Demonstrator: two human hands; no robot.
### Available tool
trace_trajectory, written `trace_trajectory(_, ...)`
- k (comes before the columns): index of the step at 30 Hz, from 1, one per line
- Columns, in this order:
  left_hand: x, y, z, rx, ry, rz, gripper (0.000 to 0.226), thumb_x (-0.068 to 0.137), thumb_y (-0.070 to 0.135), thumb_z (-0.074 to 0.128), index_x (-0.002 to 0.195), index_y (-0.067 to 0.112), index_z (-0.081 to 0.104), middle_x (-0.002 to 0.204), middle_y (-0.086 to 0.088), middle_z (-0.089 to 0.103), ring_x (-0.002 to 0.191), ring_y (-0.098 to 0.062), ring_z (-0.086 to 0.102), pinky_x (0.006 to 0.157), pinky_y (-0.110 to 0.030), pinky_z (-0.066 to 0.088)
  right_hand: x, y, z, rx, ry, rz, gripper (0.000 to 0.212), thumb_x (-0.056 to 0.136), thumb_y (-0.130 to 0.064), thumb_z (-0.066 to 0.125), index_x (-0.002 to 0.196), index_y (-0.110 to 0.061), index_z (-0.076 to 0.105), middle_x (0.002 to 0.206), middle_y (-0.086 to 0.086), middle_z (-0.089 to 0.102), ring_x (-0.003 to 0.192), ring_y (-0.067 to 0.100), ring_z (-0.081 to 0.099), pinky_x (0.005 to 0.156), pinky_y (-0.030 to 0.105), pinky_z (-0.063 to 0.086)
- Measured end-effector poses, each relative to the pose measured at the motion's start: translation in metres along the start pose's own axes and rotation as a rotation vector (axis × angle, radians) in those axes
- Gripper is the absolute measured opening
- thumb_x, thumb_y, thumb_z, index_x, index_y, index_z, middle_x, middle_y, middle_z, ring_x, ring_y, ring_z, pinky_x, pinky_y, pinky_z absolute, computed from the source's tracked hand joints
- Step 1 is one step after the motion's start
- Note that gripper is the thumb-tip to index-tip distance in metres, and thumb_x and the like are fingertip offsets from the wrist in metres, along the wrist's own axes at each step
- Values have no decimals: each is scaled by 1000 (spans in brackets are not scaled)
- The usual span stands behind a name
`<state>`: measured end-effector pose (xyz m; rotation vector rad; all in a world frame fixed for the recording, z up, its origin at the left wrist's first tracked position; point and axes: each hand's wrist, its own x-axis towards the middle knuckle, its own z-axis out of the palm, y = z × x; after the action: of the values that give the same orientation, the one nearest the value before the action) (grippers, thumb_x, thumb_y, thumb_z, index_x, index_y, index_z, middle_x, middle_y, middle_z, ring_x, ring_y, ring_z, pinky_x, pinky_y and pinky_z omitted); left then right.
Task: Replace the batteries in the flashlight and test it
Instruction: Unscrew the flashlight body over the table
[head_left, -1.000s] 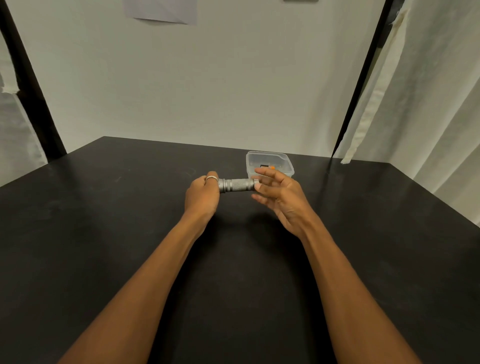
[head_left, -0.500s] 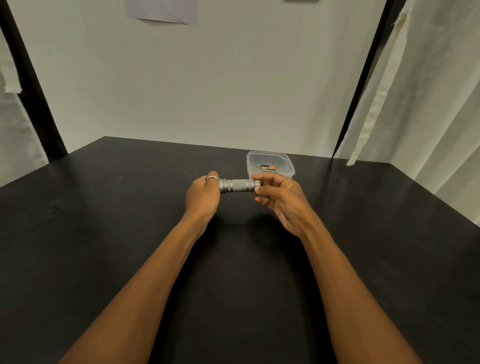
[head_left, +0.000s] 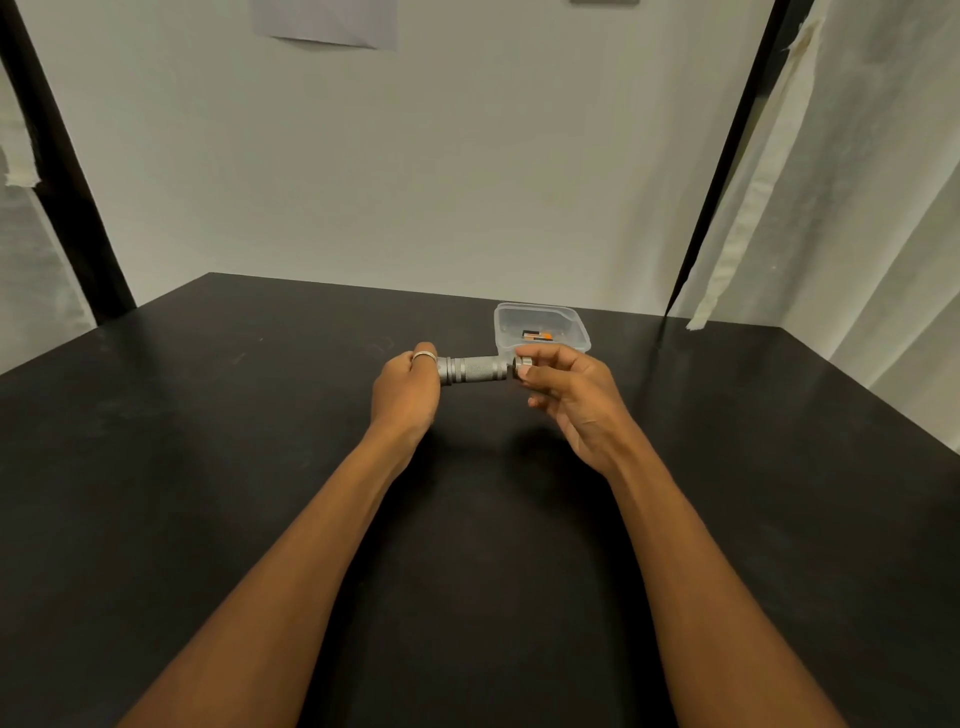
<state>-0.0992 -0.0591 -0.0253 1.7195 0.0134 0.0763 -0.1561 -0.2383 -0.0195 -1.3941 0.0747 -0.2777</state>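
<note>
A short silver flashlight (head_left: 472, 369) lies level above the black table (head_left: 208, 467). My left hand (head_left: 405, 389) grips its left end, which is hidden in my fist; a ring shows on one finger. My right hand (head_left: 566, 389) pinches the tail cap (head_left: 522, 362) at the flashlight's right end between thumb and fingertips. Just behind the right hand stands a clear plastic container (head_left: 540, 325) holding orange-and-black batteries (head_left: 537, 335).
A pale wall rises behind the table's far edge. Black posts stand at the back left and back right corners. A white curtain hangs along the right side.
My right hand went from straight fingers against the flashlight's end to a curled pinch on the tail cap. The left hand and flashlight stayed in place.
</note>
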Motion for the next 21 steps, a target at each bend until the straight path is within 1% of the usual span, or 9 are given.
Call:
trace_trajectory(2,-1,2,0,-30,2,-7,31,101,37,38,83,18,54,79,-5,54,70,-19,48,65,-36,42,2,0,-3,5,60,-4,21,89,4,71,106,-8,75,115,16,74,101,27,71,73,26,59)
trace_trajectory(4,-2,3,0,-46,-2,-5,31,102,36,37,82,17,53,77,-4,51,67,-18,46,62,-35,40,4,2,-8,-98,152,-18,23,88,2,74,108,-8,72,114,15,74,106,29,73,81,30,61)
trace_trajectory(6,-3,3,0,-61,-3,-4,31,102,35,37,81,17,52,76,-4,49,65,-17,44,59,-33,39,6,7,-13,-351,231,-48,26,86,-2,76,108,-13,68,107,8,73,101,23,72,83,29,60)
trace_trajectory(8,-3,4,-1,-73,1,-11,30,101,34,38,82,16,52,76,-4,49,64,-17,44,57,-32,38,5,10,-15,-579,273,-85,29,85,-5,74,109,-18,65,106,3,70,93,14,67,75,18,53)
trace_trajectory(10,-3,4,-2,-86,-3,-19,29,101,34,37,83,16,50,76,-4,48,65,-17,43,56,-32,37,5,12,-16,-766,293,-127,30,85,-9,71,113,-18,66,108,4,67,90,13,62,72,15,46)
trace_trajectory(13,-4,5,-2,-109,-5,-31,28,102,34,37,84,16,49,77,-4,46,64,-16,41,55,-31,36,7,14,-16,-1038,332,-107,28,85,-14,69,113,-16,72,110,5,68,99,19,64,86,28,52)
trace_trajectory(16,-5,6,-3,-113,0,-39,29,102,34,37,84,16,50,77,-4,46,64,-16,42,55,-31,36,3,10,-15,-1085,369,-20,24,85,-17,67,108,-21,72,108,1,71,104,23,64,99,45,52)
trace_trajectory(19,-5,7,-2,-111,-3,-37,28,102,34,37,86,16,52,79,-4,48,65,-16,42,57,-32,37,0,7,-13,-1083,365,34,22,86,-20,67,108,-23,67,107,-1,69,108,24,62,102,45,48)
trace_trajectory(21,-6,7,-2,-105,-7,-44,27,102,34,37,89,16,53,79,-4,49,66,-15,43,59,-33,38,0,8,-13,-1076,357,58,31,86,-23,69,116,-21,64,113,1,68,113,25,61,104,46,47)
